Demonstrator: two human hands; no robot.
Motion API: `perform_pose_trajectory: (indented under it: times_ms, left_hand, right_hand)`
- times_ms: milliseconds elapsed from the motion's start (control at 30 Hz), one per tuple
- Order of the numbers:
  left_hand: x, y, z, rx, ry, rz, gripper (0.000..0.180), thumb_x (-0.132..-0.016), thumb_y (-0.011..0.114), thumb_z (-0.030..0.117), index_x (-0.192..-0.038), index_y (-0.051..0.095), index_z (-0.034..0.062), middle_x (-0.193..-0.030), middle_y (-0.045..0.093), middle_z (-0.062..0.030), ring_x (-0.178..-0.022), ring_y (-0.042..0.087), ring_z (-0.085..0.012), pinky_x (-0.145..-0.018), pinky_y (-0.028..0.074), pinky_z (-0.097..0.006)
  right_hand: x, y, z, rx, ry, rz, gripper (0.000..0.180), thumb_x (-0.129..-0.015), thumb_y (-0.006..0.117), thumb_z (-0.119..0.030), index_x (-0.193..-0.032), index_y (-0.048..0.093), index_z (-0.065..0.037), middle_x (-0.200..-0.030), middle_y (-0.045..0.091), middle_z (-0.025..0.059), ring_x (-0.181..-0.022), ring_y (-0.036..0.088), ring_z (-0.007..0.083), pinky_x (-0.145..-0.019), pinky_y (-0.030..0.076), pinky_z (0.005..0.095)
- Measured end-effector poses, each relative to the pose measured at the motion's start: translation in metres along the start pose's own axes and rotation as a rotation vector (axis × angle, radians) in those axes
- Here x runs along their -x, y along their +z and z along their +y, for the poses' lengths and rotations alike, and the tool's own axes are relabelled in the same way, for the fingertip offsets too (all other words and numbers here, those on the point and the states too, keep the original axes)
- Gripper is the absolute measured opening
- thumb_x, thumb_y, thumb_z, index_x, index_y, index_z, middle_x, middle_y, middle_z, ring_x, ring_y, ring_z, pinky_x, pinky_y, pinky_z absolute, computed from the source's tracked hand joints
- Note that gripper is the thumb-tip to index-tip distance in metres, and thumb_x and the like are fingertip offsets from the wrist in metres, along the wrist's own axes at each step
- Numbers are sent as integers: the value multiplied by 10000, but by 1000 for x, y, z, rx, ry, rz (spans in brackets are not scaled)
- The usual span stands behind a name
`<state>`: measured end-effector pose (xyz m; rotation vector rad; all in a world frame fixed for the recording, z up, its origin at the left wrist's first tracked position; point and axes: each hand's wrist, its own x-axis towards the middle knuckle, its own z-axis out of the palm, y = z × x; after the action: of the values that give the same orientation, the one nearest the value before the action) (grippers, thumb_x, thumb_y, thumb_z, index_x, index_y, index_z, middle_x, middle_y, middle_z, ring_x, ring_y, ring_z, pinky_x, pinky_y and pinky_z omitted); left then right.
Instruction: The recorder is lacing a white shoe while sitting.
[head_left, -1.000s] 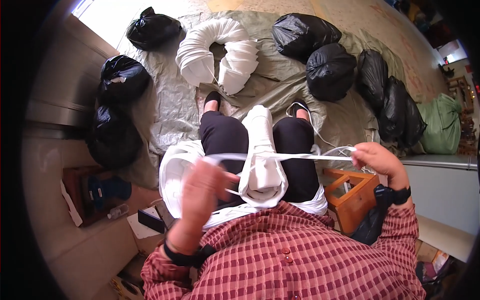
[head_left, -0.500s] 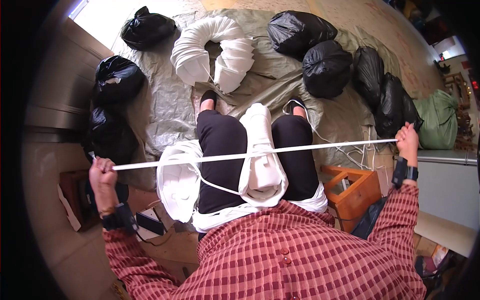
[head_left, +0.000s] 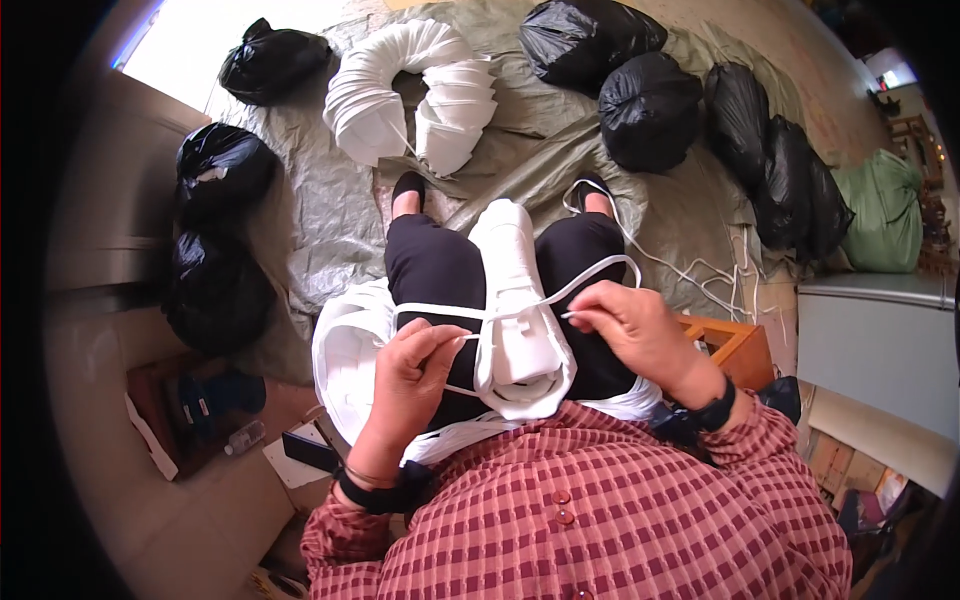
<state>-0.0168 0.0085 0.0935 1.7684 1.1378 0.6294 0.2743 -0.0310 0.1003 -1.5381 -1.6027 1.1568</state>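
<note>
Spreading out ahead, grey-green tarp [head_left: 340, 235] | lying on it, curved white stack [head_left: 360, 105] | between dark-trousered thighs [head_left: 435, 270], long white bundle [head_left: 525, 350] | flanking it, left hand [head_left: 410, 375] and right hand [head_left: 637, 335], fingertips closed, each pinching narrow white strap [head_left: 435, 310] | strap crossing bundle, looping near right hand

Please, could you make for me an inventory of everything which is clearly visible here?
Rolled bundle: one, white, between the thighs
White cord: count unclear, white, across bundle, pinched by both hands
Curled stack: one, white, beyond the feet
Black bags: at least seven, black, left and right
Green bag: one, green, far right
Tarp: at least one, grey-green, on floor
Wooden stool: one, orange-brown, right
Bottle: one, clear, lower left
Shirt: one, red checked, worn
Trousers: one pair, black, worn
Left hand: one, bare, left of bundle
Right hand: one, bare, right of bundle
</note>
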Motion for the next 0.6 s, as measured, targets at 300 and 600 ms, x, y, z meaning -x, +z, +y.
perform_pose_trajectory:
  times_ms: [300, 600]
  left_hand:
    - [-15, 24, -2, -113, 79, 112, 49, -921, 653, 22, -947, 680, -9, -790, 633, -140, -689, 620, -306, -642, 492, -355]
    - [-28, 19, 7, 49, -194, -78, 97, -922, 649, 61, -880, 634, -25, -751, 626, -184, -687, 619, -351, -647, 494, -367]
  right_hand:
    - [-12, 5, -3, 519, -446, 28, 228, -843, 648, -22, -1067, 689, -39, -959, 718, 112, -849, 708, 301, -740, 577, 377]
    - [-24, 11, -3, 281, -315, -46, 117, -894, 651, -101, -995, 650, -40, -842, 695, 142, -782, 691, 339, -697, 550, 416]
